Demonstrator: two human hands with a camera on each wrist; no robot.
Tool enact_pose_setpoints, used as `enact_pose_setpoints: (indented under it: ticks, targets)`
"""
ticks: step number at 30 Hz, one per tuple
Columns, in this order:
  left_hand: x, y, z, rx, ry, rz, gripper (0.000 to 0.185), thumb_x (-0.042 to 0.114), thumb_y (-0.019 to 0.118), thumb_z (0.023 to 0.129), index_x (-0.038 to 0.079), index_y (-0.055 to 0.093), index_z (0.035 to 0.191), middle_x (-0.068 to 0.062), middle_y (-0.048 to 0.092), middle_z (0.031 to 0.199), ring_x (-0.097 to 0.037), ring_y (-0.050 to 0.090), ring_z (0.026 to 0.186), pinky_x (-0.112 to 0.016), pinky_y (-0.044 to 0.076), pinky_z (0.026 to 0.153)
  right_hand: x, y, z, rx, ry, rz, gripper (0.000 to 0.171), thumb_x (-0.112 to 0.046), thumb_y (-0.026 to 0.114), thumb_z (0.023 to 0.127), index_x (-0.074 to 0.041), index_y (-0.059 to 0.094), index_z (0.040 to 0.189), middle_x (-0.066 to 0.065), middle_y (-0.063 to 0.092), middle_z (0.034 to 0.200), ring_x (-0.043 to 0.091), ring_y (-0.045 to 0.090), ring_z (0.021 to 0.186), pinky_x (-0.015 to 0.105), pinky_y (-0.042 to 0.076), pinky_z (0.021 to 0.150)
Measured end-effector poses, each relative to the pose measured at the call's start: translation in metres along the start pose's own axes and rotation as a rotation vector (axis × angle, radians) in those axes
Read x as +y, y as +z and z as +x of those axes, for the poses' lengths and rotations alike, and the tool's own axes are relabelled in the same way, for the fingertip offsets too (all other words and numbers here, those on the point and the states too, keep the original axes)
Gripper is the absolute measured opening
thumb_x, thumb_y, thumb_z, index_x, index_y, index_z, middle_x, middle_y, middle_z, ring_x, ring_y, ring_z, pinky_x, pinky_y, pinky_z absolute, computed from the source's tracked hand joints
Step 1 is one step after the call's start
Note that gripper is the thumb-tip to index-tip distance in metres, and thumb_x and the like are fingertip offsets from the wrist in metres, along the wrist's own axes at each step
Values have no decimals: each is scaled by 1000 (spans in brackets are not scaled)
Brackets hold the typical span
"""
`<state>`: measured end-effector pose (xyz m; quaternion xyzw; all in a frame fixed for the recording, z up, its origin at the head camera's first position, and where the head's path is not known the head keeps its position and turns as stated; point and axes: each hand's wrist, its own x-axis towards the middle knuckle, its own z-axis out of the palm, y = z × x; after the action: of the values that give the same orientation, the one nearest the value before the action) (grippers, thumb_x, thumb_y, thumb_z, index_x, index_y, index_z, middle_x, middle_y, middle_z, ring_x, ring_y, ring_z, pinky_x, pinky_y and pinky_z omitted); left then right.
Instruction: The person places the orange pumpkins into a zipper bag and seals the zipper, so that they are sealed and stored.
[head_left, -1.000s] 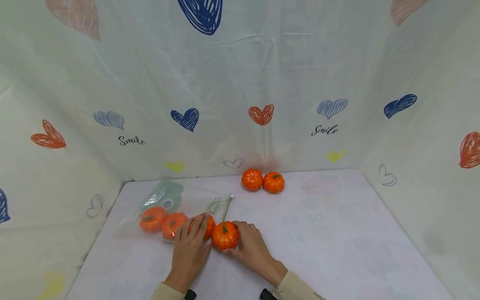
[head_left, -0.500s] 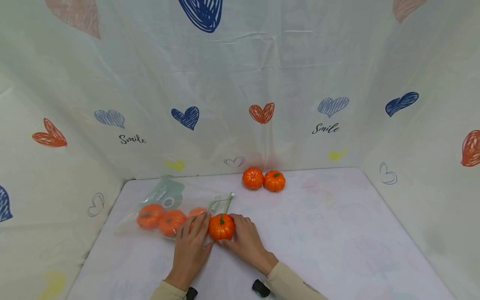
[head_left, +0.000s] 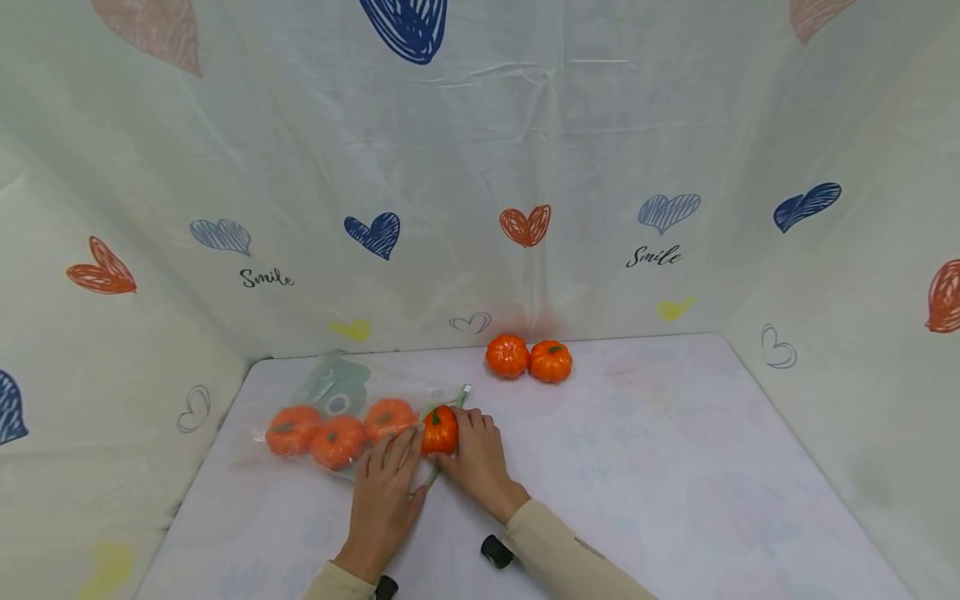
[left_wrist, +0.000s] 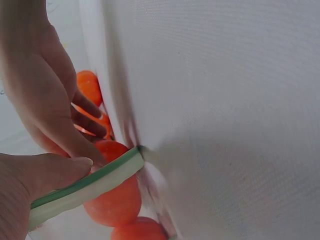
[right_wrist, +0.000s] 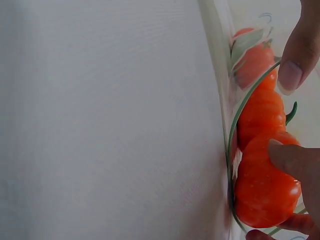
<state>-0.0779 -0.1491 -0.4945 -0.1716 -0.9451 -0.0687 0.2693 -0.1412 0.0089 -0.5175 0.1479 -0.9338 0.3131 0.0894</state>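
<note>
A clear plastic bag (head_left: 347, 379) with a green-edged mouth lies on the table's left side, with three small orange pumpkins (head_left: 339, 442) inside. My right hand (head_left: 480, 462) grips another pumpkin (head_left: 440, 430) at the bag's mouth, thumb on the near side and fingers on the far side. In the right wrist view this pumpkin (right_wrist: 265, 185) presses close against a stemmed one (right_wrist: 261, 112). My left hand (head_left: 386, 500) rests on the bag with fingers fairly straight. Its thumb (left_wrist: 60, 172) touches the green strip (left_wrist: 95, 182) at the opening; its other fingers are hidden in the left wrist view.
Two more orange pumpkins (head_left: 507, 357) sit side by side at the table's back edge. A pale curtain (head_left: 600, 167) printed with hearts rises behind the white table (head_left: 637, 467) and along both sides.
My right hand has moved the gripped pumpkin away from me and slightly left, into the bag's mouth. The pumpkins inside have shifted left. My left hand has stayed nearly in place.
</note>
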Motion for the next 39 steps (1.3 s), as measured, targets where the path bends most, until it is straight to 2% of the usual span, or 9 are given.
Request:
enact_pose_setpoints:
  ticks: [4,10,18,29,36,39]
  targets:
    - [1,0,1,-9,-6,-1,98,17,106,54,2,65,142,-11,63,139,-37,54,122,-56,47,101,0,1,2,6,-1,-36,72,-30,93,81,-2,60,139,16,61,115,30,56,104,44,50,89]
    - [0,1,2,5,6,5,98,18,106,54,2,64,141,-12,63,138,-37,54,122,-56,47,100,3,-4,-1,3,-5,-36,77,-30,92,83,3,57,143,18,61,121,33,56,108,46,50,91]
    - [-2,2,5,21,15,9,98,17,106,53,1,65,140,-12,63,137,-37,54,121,-54,46,99,4,-4,-4,27,1,-41,64,-30,90,85,2,62,133,17,63,119,32,57,107,44,49,88]
    - [-1,1,4,12,15,0,92,14,105,55,1,67,139,-13,65,137,-37,54,125,-53,47,99,-1,7,12,11,20,-60,64,-34,88,88,-2,64,138,16,63,118,31,57,104,44,50,88]
    - [-2,3,4,12,10,-1,94,14,105,55,1,66,139,-13,64,137,-37,53,126,-53,48,99,-1,8,4,10,48,-65,57,-32,88,87,0,66,129,14,63,115,29,57,102,42,50,88]
    - [-3,5,4,8,13,-8,95,15,105,56,1,65,141,-13,64,138,-38,53,128,-53,48,99,-4,7,0,28,29,-56,53,-31,88,88,1,68,125,13,64,113,28,58,101,40,51,85]
